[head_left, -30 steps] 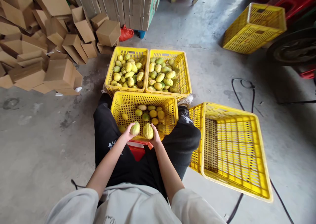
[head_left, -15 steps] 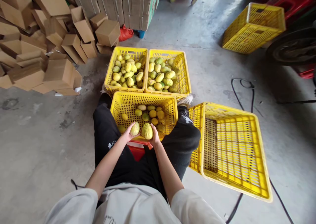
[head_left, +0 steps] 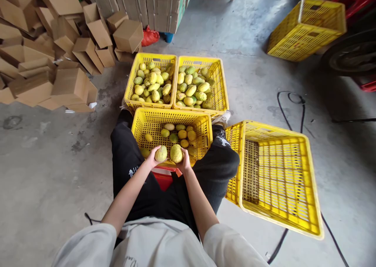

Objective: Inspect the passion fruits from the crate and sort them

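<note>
My left hand is closed round a pale yellow-green oval fruit, its kind unclear, perhaps a small melon or papaya. Another fruit, slightly larger and ridged, is gripped by my right hand. Both are held side by side, a small gap between them, over the near edge of a yellow plastic crate between my knees. Inside that crate lie several more yellow and green fruits, mostly toward the right. The undersides of the held fruits are hidden.
Two yellow crates, left and right, stand beyond, holding many fruits. Right of my knee, a larger yellow crate lies tipped. Farther off are another crate, a black cable and piled cardboard boxes.
The fruit in my right hand has turned slightly, showing a greener side. Both hands remain in nearly the same place, and the view has shifted a little.
</note>
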`<move>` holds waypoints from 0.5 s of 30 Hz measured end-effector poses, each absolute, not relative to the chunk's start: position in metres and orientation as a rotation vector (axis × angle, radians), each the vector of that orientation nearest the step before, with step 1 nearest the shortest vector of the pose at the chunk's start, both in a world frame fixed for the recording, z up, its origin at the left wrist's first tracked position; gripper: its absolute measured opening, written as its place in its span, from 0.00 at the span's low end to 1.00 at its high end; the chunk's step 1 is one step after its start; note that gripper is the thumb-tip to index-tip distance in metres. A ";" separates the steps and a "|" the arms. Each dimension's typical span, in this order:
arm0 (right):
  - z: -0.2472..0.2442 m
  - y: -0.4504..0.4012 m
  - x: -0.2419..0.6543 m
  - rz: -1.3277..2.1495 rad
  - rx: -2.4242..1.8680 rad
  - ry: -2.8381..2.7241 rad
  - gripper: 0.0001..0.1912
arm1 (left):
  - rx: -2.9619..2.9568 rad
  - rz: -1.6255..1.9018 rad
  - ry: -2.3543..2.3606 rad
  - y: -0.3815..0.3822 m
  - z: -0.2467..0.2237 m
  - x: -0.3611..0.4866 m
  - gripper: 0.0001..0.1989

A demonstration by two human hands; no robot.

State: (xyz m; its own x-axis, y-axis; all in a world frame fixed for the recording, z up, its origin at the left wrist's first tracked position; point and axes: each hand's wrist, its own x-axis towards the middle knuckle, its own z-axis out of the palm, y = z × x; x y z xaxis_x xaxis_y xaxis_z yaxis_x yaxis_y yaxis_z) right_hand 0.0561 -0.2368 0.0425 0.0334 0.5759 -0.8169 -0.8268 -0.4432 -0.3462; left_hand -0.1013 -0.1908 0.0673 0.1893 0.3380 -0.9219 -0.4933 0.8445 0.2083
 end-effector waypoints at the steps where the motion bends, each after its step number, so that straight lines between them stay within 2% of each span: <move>1: 0.042 -0.237 0.056 1.655 -1.218 0.283 0.13 | -0.153 0.575 1.241 -0.191 0.068 -0.101 0.10; 8: 0.042 -0.239 0.057 1.687 -1.210 0.211 0.17 | -0.222 0.568 1.199 -0.190 0.067 -0.103 0.16; 12: 0.045 -0.236 0.055 1.637 -1.230 0.300 0.12 | -0.165 0.553 1.200 -0.189 0.068 -0.103 0.19; 15: 0.044 -0.235 0.054 1.617 -1.268 0.352 0.09 | -0.125 0.532 1.218 -0.189 0.071 -0.103 0.16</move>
State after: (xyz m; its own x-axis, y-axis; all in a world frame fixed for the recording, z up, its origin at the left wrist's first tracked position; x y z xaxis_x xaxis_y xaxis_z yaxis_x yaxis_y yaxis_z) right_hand 0.0543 -0.2346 0.0440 0.0599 0.5223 -0.8507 -0.8284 -0.4494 -0.3343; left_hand -0.1025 -0.1886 0.0705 0.2404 0.3220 -0.9157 -0.4528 0.8717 0.1876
